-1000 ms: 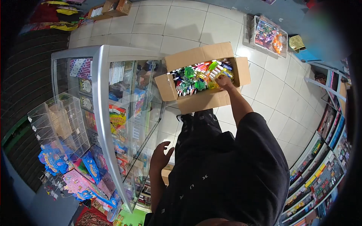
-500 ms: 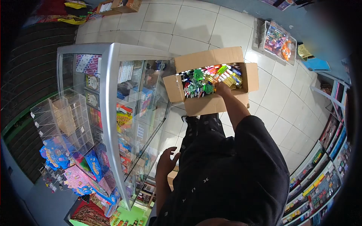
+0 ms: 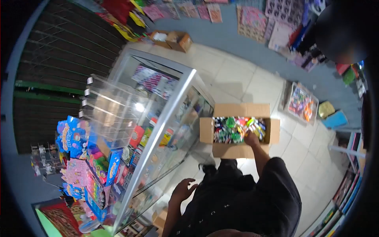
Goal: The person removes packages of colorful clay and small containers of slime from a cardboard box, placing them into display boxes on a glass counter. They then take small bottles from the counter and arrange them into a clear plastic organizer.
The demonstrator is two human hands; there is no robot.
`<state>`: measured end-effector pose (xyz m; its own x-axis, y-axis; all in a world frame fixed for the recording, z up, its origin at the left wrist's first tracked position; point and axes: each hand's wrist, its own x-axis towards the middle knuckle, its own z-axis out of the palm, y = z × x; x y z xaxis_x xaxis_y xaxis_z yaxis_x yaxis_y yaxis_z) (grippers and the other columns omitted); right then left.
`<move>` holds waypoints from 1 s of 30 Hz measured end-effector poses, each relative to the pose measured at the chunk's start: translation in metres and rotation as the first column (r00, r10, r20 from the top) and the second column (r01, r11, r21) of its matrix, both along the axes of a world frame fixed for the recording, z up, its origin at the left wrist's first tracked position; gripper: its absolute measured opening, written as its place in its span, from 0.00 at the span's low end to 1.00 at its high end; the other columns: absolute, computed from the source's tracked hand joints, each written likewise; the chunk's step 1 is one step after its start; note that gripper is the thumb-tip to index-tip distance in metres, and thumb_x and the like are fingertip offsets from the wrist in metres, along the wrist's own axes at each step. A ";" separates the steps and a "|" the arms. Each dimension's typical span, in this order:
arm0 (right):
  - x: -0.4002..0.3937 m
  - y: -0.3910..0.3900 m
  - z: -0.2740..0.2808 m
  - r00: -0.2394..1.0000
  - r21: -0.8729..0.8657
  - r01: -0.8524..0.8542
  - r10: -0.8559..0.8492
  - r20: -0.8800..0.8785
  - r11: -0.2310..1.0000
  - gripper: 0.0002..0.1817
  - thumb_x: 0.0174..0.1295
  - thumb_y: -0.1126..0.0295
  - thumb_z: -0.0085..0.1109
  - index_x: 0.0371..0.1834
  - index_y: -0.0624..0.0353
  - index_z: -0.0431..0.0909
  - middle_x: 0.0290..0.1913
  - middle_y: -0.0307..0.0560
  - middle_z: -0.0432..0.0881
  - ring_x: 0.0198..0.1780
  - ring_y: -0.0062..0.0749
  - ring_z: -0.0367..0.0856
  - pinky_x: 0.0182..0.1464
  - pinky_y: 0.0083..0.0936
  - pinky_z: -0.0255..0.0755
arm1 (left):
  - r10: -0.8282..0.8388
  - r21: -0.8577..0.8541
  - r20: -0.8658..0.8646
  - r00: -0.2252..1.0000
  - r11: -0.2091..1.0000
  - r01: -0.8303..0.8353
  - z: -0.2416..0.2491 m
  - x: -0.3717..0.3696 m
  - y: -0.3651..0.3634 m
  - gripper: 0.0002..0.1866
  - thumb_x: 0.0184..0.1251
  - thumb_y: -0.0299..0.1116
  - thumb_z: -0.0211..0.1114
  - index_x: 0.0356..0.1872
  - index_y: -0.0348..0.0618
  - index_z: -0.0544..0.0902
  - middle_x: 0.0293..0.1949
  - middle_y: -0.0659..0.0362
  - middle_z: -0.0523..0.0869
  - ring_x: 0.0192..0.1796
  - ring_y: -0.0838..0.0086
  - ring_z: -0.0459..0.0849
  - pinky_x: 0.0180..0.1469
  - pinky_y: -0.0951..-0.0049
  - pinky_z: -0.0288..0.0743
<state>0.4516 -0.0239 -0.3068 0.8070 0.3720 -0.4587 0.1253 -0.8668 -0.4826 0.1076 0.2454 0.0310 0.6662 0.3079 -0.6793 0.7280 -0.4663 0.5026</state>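
Note:
An open cardboard box (image 3: 241,151) with its flaps folded out is full of colourful pens or markers (image 3: 229,130), with some green pieces among them. Reaching in at the box's near right part, my right hand (image 3: 251,138) touches the contents; its fingertips are hidden among them, and what it may hold is too small to make out. My left hand (image 3: 184,190) hangs in the air beside the glass display case (image 3: 158,136), below and left of the box, with its fingers apart and nothing in them.
Clear plastic trays (image 3: 112,118) and packaged goods (image 3: 75,136) stand on the glass case at left. A white basket of small packets (image 3: 302,103) is on the floor at right, near a blue item (image 3: 335,119). Another carton (image 3: 179,41) lies by the back wall.
The view has tilted up and turned, showing more of the back wall, and the box appears lower. My right hand remains in the box; my left hand still hangs beside the case.

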 end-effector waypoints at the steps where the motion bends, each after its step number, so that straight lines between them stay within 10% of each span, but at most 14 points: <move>1: 0.000 0.009 0.014 1.000 0.004 0.006 -0.006 -0.026 1.000 0.20 0.64 0.59 0.56 0.53 0.61 0.74 0.43 0.70 0.84 0.46 0.67 0.84 0.47 0.57 0.79 | 0.018 -0.009 0.024 1.000 1.000 -0.018 0.001 -0.002 0.002 0.24 0.70 0.51 0.68 0.56 0.44 0.82 0.55 0.50 0.85 0.53 0.57 0.86 0.56 0.60 0.79; 6: -0.016 0.055 0.053 0.955 0.140 -0.293 0.295 0.007 0.946 0.27 0.64 0.53 0.59 0.57 0.63 0.76 0.48 0.69 0.85 0.50 0.61 0.85 0.53 0.51 0.78 | 0.063 -0.059 0.123 0.990 0.997 -0.056 0.004 -0.014 0.012 0.23 0.70 0.48 0.68 0.57 0.42 0.82 0.56 0.51 0.86 0.53 0.60 0.87 0.55 0.62 0.80; 10: -0.061 0.125 0.193 0.966 0.299 -0.224 0.252 -0.061 0.928 0.25 0.64 0.52 0.63 0.56 0.58 0.78 0.48 0.65 0.85 0.50 0.61 0.85 0.54 0.49 0.77 | 0.120 -0.124 0.243 0.963 0.988 -0.092 -0.002 -0.028 0.024 0.24 0.70 0.44 0.70 0.59 0.41 0.80 0.54 0.51 0.86 0.52 0.62 0.88 0.54 0.65 0.81; 14: -0.109 0.178 0.213 0.854 0.544 -0.504 0.480 0.200 0.670 0.22 0.64 0.56 0.63 0.56 0.59 0.77 0.48 0.59 0.86 0.53 0.56 0.84 0.54 0.46 0.77 | 0.210 -0.282 0.330 0.920 0.952 -0.116 -0.022 -0.039 0.041 0.29 0.69 0.40 0.71 0.64 0.35 0.73 0.53 0.49 0.86 0.51 0.67 0.87 0.53 0.68 0.80; 21: -0.201 0.195 0.307 0.881 0.783 -0.371 0.456 0.126 0.499 0.20 0.68 0.56 0.62 0.56 0.57 0.75 0.45 0.54 0.85 0.47 0.47 0.85 0.52 0.40 0.77 | 0.212 -0.494 0.412 0.886 0.869 0.021 -0.051 -0.035 0.072 0.22 0.73 0.34 0.65 0.61 0.33 0.73 0.51 0.52 0.85 0.48 0.71 0.86 0.53 0.68 0.79; 30: -0.235 0.157 0.353 0.941 0.751 -0.131 0.320 -0.112 0.647 0.21 0.68 0.55 0.65 0.54 0.57 0.76 0.46 0.45 0.84 0.46 0.29 0.82 0.47 0.30 0.78 | 0.080 -0.467 0.525 0.847 0.860 0.208 -0.033 -0.009 0.085 0.15 0.72 0.38 0.69 0.46 0.36 0.83 0.40 0.59 0.89 0.42 0.78 0.86 0.47 0.76 0.76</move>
